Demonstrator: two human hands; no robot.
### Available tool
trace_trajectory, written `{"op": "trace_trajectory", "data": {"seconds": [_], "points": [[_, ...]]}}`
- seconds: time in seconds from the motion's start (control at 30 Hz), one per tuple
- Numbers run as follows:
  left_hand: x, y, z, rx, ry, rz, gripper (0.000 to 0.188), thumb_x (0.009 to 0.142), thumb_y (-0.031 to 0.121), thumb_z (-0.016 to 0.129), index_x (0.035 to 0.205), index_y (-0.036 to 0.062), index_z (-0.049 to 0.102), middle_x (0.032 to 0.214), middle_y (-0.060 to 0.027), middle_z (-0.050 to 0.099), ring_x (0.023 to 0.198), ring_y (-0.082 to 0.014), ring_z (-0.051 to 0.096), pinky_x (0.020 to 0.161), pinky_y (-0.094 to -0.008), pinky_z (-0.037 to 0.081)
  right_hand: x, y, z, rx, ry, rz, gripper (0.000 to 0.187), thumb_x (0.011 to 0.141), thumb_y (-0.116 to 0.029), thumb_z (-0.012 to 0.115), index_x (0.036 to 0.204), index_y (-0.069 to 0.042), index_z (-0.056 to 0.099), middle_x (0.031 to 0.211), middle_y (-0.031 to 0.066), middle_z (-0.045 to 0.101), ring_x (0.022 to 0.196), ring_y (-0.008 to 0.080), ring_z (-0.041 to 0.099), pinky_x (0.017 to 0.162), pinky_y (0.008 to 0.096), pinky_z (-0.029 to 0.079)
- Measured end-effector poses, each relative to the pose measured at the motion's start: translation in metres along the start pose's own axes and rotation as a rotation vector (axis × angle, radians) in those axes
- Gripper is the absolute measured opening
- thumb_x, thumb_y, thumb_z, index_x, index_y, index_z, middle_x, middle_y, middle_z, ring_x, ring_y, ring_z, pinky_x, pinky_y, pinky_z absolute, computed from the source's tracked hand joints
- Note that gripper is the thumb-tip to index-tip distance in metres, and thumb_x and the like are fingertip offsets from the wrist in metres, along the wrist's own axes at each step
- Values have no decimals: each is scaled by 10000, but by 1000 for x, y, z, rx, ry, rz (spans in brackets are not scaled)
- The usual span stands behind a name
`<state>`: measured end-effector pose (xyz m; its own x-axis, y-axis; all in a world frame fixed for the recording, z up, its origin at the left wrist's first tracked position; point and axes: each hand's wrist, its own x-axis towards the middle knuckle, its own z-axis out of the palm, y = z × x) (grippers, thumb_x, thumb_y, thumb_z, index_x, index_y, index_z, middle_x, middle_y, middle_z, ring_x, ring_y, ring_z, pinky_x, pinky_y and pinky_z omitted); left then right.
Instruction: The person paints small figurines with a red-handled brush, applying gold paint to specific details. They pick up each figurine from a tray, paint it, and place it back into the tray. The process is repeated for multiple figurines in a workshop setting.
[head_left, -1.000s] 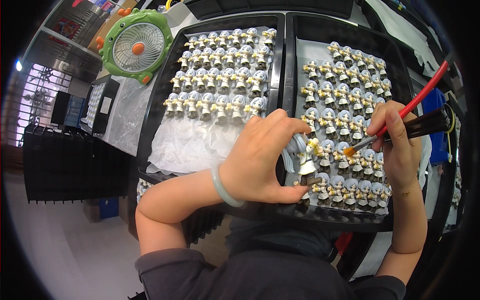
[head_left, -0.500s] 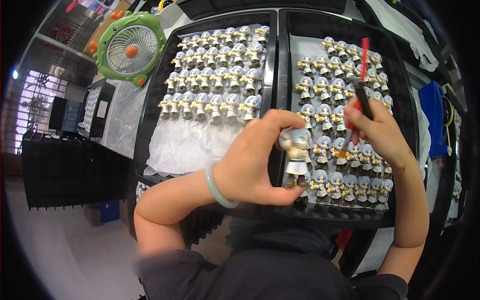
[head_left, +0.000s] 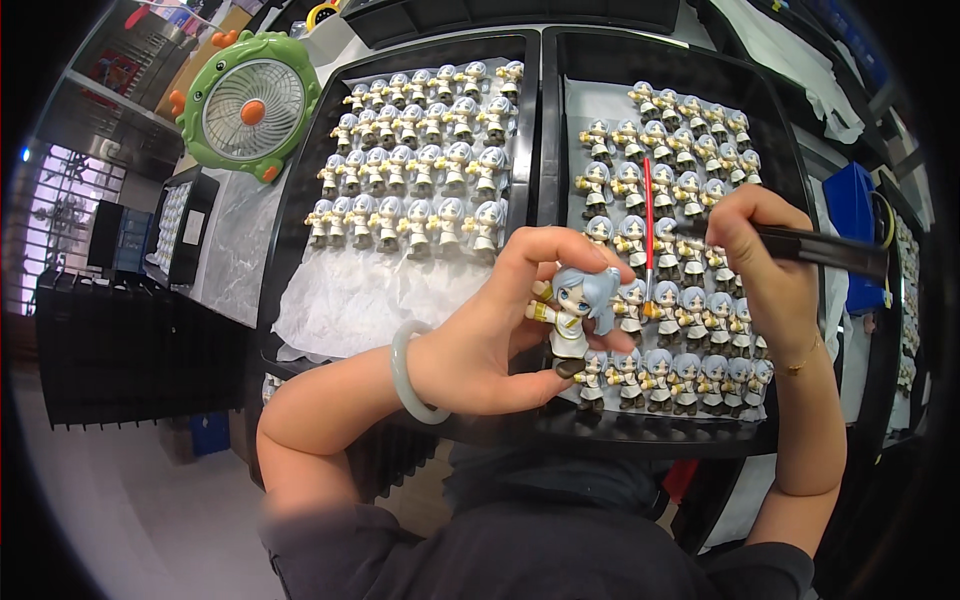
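In my left hand [head_left: 490,335], a small figurine [head_left: 570,315] with pale blue hair, a white and gold outfit and dark boots is pinched between thumb and fingers. It tilts a little, its front turned toward me. My right hand [head_left: 765,255] grips a black-handled brush [head_left: 825,250], whose dark, blurred tip points left toward the figurine. Between the two hands, a thin red paintbrush [head_left: 649,215] with amber bristles rests over the figurines of the right tray [head_left: 690,435], apart from my fingers. Rows of matching figurines [head_left: 690,375] stand under and around my hands.
To the left, a black tray [head_left: 265,330] lined with white paper [head_left: 370,295] holds several more rows of figurines. A green animal-shaped fan [head_left: 250,110] stands beyond its left side. Black crates [head_left: 140,340] are at far left, and a blue bin [head_left: 850,235] at far right.
My left hand has turned the figurine from its back to its front. The red paintbrush has left my right hand and rests on the tray. The black brush has swung from upright to nearly level.
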<state>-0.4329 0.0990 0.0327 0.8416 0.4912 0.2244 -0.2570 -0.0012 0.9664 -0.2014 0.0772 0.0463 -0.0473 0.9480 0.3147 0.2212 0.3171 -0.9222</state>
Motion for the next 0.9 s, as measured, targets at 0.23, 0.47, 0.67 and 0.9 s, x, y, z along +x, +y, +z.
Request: {"op": "trace_trajectory", "data": {"seconds": [0.23, 0.47, 0.67, 0.9], "points": [[0, 3, 1, -85, 8, -57, 715, 643, -110, 562, 1193, 158, 191, 1181, -175, 320, 794, -207, 524, 652, -280, 438, -2, -7, 5, 276, -54, -48, 176, 748, 16, 412, 904, 12, 494, 959, 164, 586, 883, 151, 562, 714, 218, 431], [0, 8, 5, -98, 176, -180, 460, 805, 148, 536, 1141, 127, 222, 1052, -194, 442, 702, -184, 520, 606, -268, 433, -7, -3, 9, 181, -136, -125, 215, 871, -146, 428, 1019, 2, 479, 922, 198, 590, 796, 179, 588, 607, 242, 465], [-1, 6, 6, -142, 127, -171, 345, 831, 198, 510, 1060, 122, 263, 978, -206, 492, 659, -173, 505, 559, -257, 425, -10, -2, 24, -137, -48, -437, 374, 806, -80, 473, 1163, -38, 372, 905, 160, 579, 693, 194, 586, 544, 253, 456], [-5, 9, 7, -225, 70, -215, 321, 845, 134, 501, 1078, 46, 298, 952, -94, 447, 677, -92, 467, 569, -206, 420, -17, -8, 27, -315, -137, -555, 252, 674, -18, 599, 900, -82, 507, 634, 51, 494, 488, 208, 489, 414, 287, 386]]}}
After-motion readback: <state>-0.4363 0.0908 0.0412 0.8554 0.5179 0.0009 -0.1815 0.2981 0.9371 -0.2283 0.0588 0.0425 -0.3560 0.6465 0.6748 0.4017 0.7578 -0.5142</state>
